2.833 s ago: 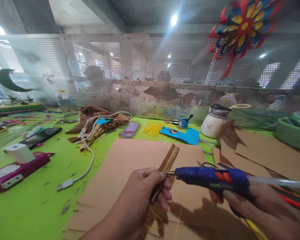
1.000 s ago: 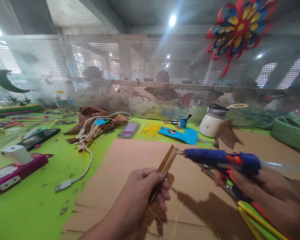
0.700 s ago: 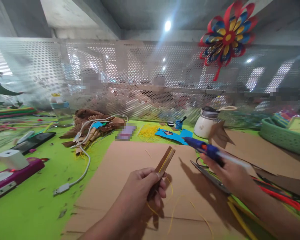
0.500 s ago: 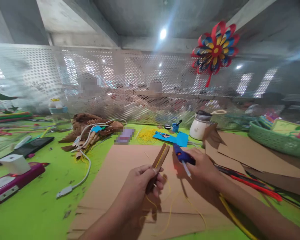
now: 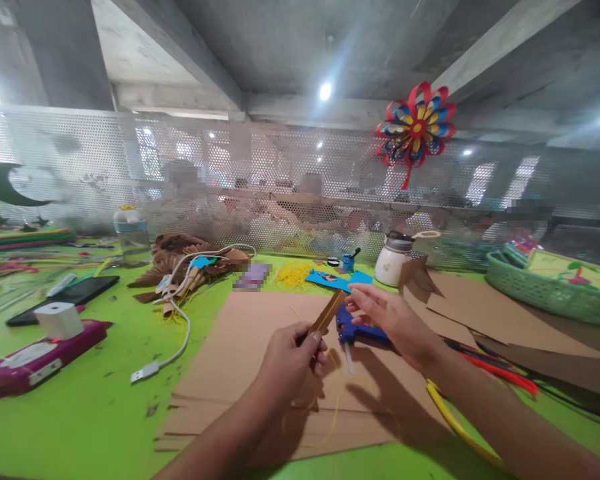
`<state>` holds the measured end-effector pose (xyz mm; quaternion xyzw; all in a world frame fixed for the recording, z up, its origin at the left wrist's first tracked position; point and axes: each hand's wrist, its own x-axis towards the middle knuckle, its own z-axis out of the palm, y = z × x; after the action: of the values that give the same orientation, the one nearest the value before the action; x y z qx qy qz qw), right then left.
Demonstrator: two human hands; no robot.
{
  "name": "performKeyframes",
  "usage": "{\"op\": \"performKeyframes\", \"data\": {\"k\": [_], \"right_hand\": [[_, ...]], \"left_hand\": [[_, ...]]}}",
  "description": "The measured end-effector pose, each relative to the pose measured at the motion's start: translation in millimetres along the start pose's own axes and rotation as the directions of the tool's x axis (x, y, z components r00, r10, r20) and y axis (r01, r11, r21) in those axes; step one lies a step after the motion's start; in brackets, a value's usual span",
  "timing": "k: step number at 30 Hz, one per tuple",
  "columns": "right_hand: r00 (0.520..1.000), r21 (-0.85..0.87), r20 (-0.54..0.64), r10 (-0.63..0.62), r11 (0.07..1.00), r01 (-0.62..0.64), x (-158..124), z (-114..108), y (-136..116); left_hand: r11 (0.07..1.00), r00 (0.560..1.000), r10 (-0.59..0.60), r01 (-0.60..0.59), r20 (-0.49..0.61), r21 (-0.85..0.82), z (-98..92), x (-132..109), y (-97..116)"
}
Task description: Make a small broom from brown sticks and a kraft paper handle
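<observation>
My left hand [image 5: 295,350] is closed around a folded brown cardboard strip [image 5: 329,312], held tilted up over the cardboard sheets. A yellow thread runs along the strip, and loose yellow thread [image 5: 336,410] trails beneath my hand. My right hand [image 5: 387,317] hovers at the strip's upper end with fingers loosely bent and apart; whether a fingertip touches the strip I cannot tell. Under that hand a blue glue gun [image 5: 349,328] lies on the cardboard sheets [image 5: 250,340], a pale glue stick [image 5: 349,359] poking out of its back. My right palm partly hides it.
Behind are blue paper [image 5: 363,279], yellow shreds [image 5: 293,275], a small blue pot [image 5: 348,263] and a white jug [image 5: 394,260]. To the left sit a brown paper craft [image 5: 180,257], a white cable [image 5: 183,333] and a purple power bank [image 5: 45,350]. A green basket [image 5: 535,283] stands right.
My right hand has let go of the glue gun, which now rests on the cardboard, and has moved left and up to the strip's upper end. My left hand still holds the strip.
</observation>
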<state>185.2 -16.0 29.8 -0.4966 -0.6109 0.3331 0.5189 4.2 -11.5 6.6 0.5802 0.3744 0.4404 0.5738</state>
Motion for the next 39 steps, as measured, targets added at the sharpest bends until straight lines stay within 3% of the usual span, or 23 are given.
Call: {"op": "performKeyframes", "data": {"k": [2, 4, 7, 10, 18, 24, 39], "right_hand": [[0.996, 0.217, 0.003, 0.087, 0.972, -0.085, -3, 16, -5], [0.991, 0.322, -0.002, 0.131, 0.939, -0.124, -5, 31, -4], [0.989, 0.395, -0.028, 0.148, 0.910, -0.125, -11, 42, -1], [0.990, 0.426, -0.045, 0.131, 0.899, -0.100, -16, 41, 1], [0.994, 0.489, 0.029, 0.102, 0.866, -0.103, -20, 34, 10], [0.993, 0.425, 0.047, 0.106, 0.898, -0.116, -21, 30, 12], [0.990, 0.415, -0.045, 0.132, 0.904, -0.102, -20, 28, 11]], "left_hand": [[0.981, 0.994, 0.098, -0.091, -0.038, 0.173, 2.3, -3, -1], [0.933, 0.979, 0.202, -0.186, -0.021, 0.309, 3.8, -6, -2], [0.859, 0.952, 0.303, -0.293, 0.046, 0.420, 5.5, -11, -3], [0.807, 0.938, 0.344, -0.321, 0.049, 0.495, 6.9, -12, -2], [0.909, 0.993, 0.115, -0.114, 0.022, 0.401, 9.7, -7, 1], [0.960, 0.997, -0.061, 0.047, 0.041, 0.278, 11.4, -5, 4], [0.975, 0.978, -0.185, 0.169, 0.101, 0.146, 9.1, -8, 7]]}}
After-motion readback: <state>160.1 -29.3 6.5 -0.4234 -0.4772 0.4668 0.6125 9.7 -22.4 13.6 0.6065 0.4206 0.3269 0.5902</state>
